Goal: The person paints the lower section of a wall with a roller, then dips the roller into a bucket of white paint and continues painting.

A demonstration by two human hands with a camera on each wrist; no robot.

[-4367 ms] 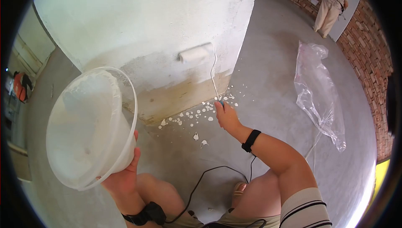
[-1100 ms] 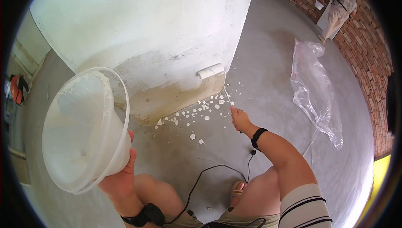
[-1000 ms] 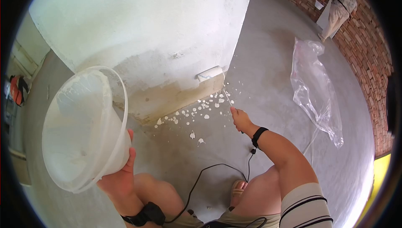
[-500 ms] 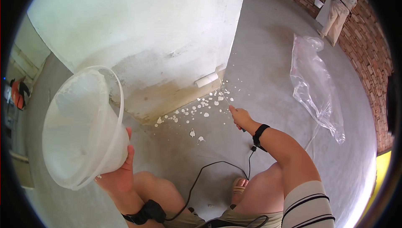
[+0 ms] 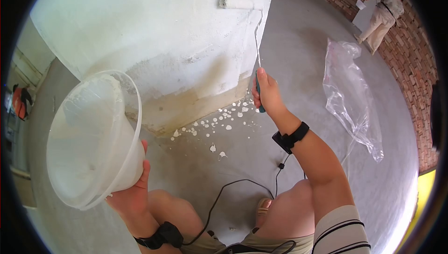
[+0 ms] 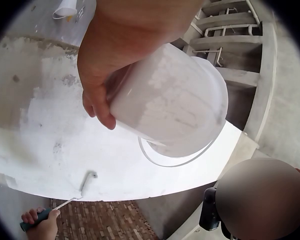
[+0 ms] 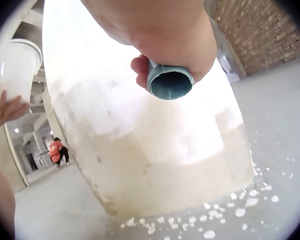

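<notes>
My left hand (image 5: pixel 133 198) grips the base of a white plastic bucket (image 5: pixel 128 153), which is tilted with its mouth toward me and its inside smeared with white paint. The left wrist view shows my fingers wrapped around the bucket's bottom (image 6: pixel 155 100). My right hand (image 5: pixel 269 90) grips the teal handle (image 5: pixel 258 93) of a paint roller, its hollow handle end (image 7: pixel 171 85) facing the right wrist camera. The roller's white sleeve (image 5: pixel 240 2) lies against the upper right of a wall (image 5: pixel 154 25), close to its edge. Below, the wall has a bare brownish band (image 5: pixel 186 111).
White paint drips (image 5: pixel 228 127) dot the grey floor at the wall's foot. A crumpled clear plastic sheet (image 5: pixel 350 95) lies to the right. A black cable (image 5: pixel 221 198) runs between my wrists. One person (image 5: pixel 380 18) stands at the brick wall; another in orange (image 5: pixel 21 102) is far left.
The roller has moved from the wall's lower right corner up to its upper right, my right hand rising with it. The left hand and bucket stay nearly in place.
</notes>
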